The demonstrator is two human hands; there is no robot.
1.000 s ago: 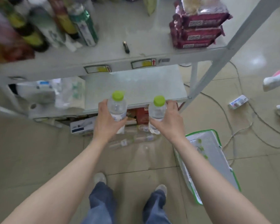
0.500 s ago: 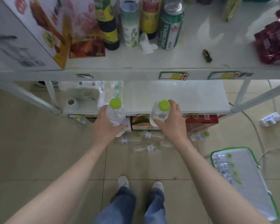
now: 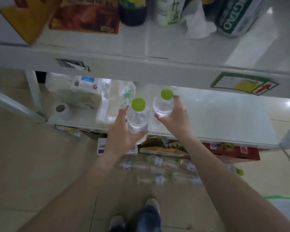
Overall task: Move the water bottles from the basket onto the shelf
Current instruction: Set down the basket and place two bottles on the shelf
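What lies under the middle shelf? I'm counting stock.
Under the shelf: boxes and bottles lying on the floor. Anything further back is hidden by the shelf and arms.

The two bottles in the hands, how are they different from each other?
The left bottle is in the left hand, and sits at the front edge of the shelf; the right bottle, in the right hand, is further in over the shelf. The left bottle shows a purple-white label; the right bottle's label is not visible. Both are clear, upright, and have green caps.
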